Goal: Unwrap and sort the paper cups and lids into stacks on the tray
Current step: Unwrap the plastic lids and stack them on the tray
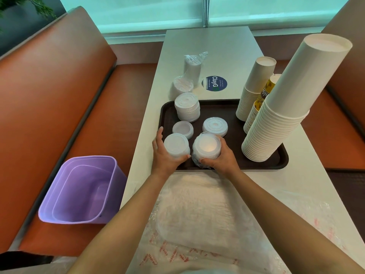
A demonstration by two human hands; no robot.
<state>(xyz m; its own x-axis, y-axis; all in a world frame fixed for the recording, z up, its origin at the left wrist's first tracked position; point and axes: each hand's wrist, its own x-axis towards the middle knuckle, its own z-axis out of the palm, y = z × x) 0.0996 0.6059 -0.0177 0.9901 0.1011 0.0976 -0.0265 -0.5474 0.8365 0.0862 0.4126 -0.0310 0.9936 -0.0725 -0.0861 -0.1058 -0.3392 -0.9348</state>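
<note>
Your left fingers [159,135] curl round one lid stack [176,145], right fingers [222,142] round another [206,149], at the tray's [284,161] near edge on the white tabletop [217,56] between orange benches [49,86]; cup stacks [276,119] crowd its right edge.

Five stacks of white lids [187,107] stand on one brown tray [221,104], toward its left edge. Three tall stacks of paper cups [276,119] rise at its right edge. Beyond the tray's far edge, two wrapped bundles [192,69] lie on the worktop [227,50]. One purple bin [83,189] sits on the seat.
</note>
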